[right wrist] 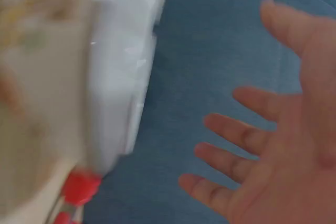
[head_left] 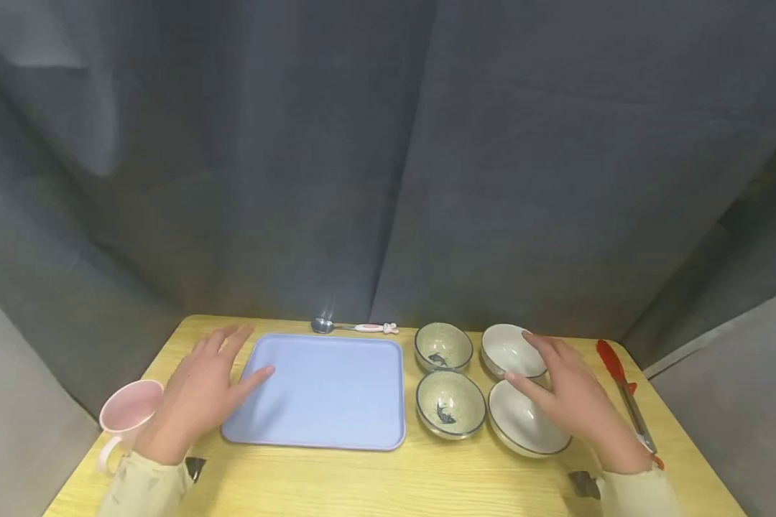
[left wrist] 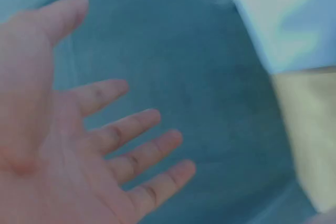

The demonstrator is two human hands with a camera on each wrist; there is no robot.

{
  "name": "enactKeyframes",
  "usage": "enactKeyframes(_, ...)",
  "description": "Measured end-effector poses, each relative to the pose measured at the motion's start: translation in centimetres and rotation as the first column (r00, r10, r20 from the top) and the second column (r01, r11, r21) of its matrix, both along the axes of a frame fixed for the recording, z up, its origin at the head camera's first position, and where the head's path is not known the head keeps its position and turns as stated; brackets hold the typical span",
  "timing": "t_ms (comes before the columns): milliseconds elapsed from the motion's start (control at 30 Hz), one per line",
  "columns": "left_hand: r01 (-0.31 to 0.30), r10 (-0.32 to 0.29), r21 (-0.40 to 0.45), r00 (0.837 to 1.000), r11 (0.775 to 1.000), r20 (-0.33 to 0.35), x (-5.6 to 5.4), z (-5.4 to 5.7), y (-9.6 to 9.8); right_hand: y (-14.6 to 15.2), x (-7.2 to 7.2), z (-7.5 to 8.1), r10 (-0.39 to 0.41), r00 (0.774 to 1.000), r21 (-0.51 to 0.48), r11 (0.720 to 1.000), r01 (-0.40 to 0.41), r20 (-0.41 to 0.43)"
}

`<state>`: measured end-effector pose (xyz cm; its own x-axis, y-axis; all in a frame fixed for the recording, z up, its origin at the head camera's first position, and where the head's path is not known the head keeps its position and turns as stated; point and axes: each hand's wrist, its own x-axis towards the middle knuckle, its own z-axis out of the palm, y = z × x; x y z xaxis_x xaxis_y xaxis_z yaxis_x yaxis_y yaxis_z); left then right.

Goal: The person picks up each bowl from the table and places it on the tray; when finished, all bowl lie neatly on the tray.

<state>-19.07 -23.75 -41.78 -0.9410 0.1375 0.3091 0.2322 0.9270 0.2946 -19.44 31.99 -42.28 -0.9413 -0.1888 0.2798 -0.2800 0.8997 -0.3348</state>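
Note:
My left hand [head_left: 200, 388] is over the left side of a blue tray [head_left: 330, 395], fingers spread and holding nothing. A pink mug [head_left: 129, 409] stands just left of that wrist. On the right, my other hand [head_left: 569, 395] overlaps two white bowls [head_left: 524, 424] in the head view, its thumb and fingers apart with nothing between them. Two greenish bowls with a dark fish inside, the front one [head_left: 451, 406] and the back one [head_left: 442, 346], sit between the tray and the white pair. Both wrist views show an empty palm with fingers extended.
Behind the tray lies a spoon [head_left: 356, 327] with a pink-and-white handle. Red-tipped tongs [head_left: 627, 395] rest along the right edge of the wooden table [head_left: 336, 481]. Dark grey cloth [head_left: 388, 158] hangs close behind the table and at its sides.

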Motion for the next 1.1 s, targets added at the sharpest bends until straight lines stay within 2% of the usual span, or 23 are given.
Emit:
enactKeyframes(167, 0.011, -0.01, 0.081, 1.0, 0.997, -0.012, 2.1, -2.9, -0.9, 1.8, 1.0, -1.4, 0.007, 1.0, -0.196, 0.981, -0.003, 0.023)
enactKeyframes(267, 0.0, -0.003, 0.102, 1.0, 0.995, 0.027, 2.8, -4.0, -1.7, 2.9, 1.8, -2.7, -0.019, 0.997, -0.289, 0.956, 0.041, 0.078)
enactKeyframes(333, -0.019, 0.011, 0.107, 0.996, 0.994, 0.083, 2.9, -4.6, -2.2, 3.5, 2.4, -3.6, -0.035, 0.99, -0.325, 0.943, 0.078, 0.138)
enactKeyframes(433, -0.05, 0.025, 0.12, 0.979, 0.991, 0.205, 2.7, -5.4, -2.8, 4.0, 3.1, -4.8, -0.057, 0.964, -0.352, 0.924, 0.149, 0.259)
enactKeyframes(533, -0.082, 0.039, 0.127, 0.95, 0.988, 0.309, 2.4, -6.1, -3.1, 4.2, 3.5, -5.7, -0.055, 0.929, -0.384, 0.901, 0.204, 0.366)
enactKeyframes(600, -0.092, 0.042, 0.135, 0.94, 0.987, 0.338, 2.3, -6.4, -3.4, 4.3, 3.5, -6.1, -0.043, 0.907, -0.4, 0.888, 0.226, 0.418)
enactKeyframes(733, -0.098, 0.034, 0.16, 0.933, 0.982, 0.358, 2.4, -6.8, -3.7, 4.4, 3.4, -6.7, -0.006, 0.874, -0.429, 0.87, 0.244, 0.486)
enactKeyframes(867, -0.091, 0.012, 0.192, 0.927, 0.977, 0.376, 2.4, -6.9, -3.9, 4.5, 3.3, -7.1, 0.016, 0.842, -0.427, 0.867, 0.257, 0.54)
enactKeyframes(1100, -0.049, -0.024, 0.197, 0.936, 0.979, 0.352, 2.3, -7.4, -3.4, 4.3, 4.0, -7.5, 0.008, 0.833, -0.365, 0.901, 0.233, 0.553)
